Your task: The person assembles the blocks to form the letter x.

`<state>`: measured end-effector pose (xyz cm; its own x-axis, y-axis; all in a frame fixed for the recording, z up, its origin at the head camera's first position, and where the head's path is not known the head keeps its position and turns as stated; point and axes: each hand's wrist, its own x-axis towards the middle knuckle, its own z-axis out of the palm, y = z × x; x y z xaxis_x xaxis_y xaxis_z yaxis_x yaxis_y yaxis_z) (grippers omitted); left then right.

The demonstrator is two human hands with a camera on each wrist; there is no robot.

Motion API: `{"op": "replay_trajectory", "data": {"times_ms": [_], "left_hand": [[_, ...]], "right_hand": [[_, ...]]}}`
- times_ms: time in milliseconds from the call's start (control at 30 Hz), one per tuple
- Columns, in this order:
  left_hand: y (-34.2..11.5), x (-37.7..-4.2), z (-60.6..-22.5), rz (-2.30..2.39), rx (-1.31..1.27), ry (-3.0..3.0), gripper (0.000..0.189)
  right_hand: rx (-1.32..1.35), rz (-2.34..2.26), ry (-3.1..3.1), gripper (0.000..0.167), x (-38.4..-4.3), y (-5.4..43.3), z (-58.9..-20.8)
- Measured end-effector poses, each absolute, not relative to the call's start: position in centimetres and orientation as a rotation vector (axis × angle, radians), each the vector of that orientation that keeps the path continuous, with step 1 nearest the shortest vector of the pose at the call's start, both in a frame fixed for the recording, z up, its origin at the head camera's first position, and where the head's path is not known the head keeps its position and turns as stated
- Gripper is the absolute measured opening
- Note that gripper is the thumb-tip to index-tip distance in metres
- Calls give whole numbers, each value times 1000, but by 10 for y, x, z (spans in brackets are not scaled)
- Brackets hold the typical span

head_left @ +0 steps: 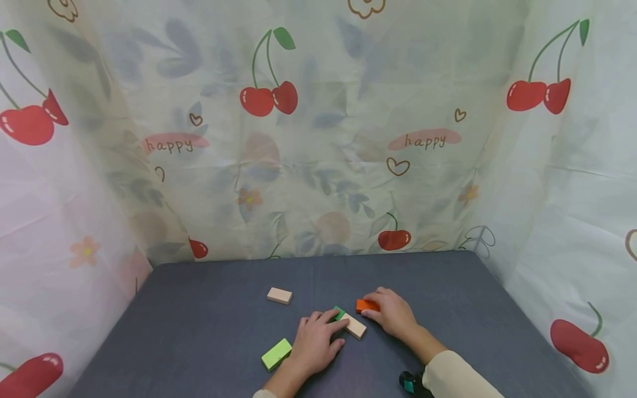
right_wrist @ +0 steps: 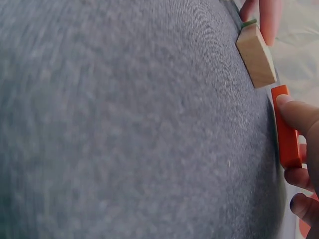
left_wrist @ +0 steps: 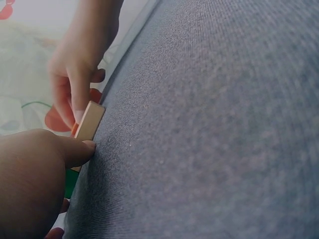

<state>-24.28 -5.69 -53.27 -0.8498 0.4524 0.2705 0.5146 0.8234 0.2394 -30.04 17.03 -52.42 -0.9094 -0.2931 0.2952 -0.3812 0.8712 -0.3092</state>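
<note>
While the right hand (head_left: 393,314) pinches a bright orange, oblong block (head_left: 365,305) between thumb and fingers, that block sits just beyond and to the right of a pale, oblong wooden block (head_left: 355,327), with a narrow gap between them. The orange block runs roughly left to right, its left end bare and facing the gap; the pale block slants from far left to near right. Whether the orange block touches the dark grey, cloth-covered tabletop (head_left: 199,331) is hard to tell.

The left hand (head_left: 316,340) is nearer the pale block and grasps nothing: its fingers reach out, the index finger touching that block, the thumb apart from it. A dark green block (head_left: 340,314), partly hidden by these fingers, adjoins the pale block's far left end.

The right forearm angles in from the lower right, palm side down over the orange block; the left comes up from the bottom edge, back of the hand upward. A lime-green block (head_left: 276,354) lies just beside the left wrist, and a second pale wooden block (head_left: 280,296) lies farther back, well apart.
</note>
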Motion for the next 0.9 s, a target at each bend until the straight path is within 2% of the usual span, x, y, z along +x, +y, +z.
{"op": "replay_trajectory", "data": {"times_ms": [900], "left_hand": [[-56, -243, -534, -441, -746, -2797, 42]], "right_hand": [[603, 443, -2811, 29, -306, 151, -524]]}}
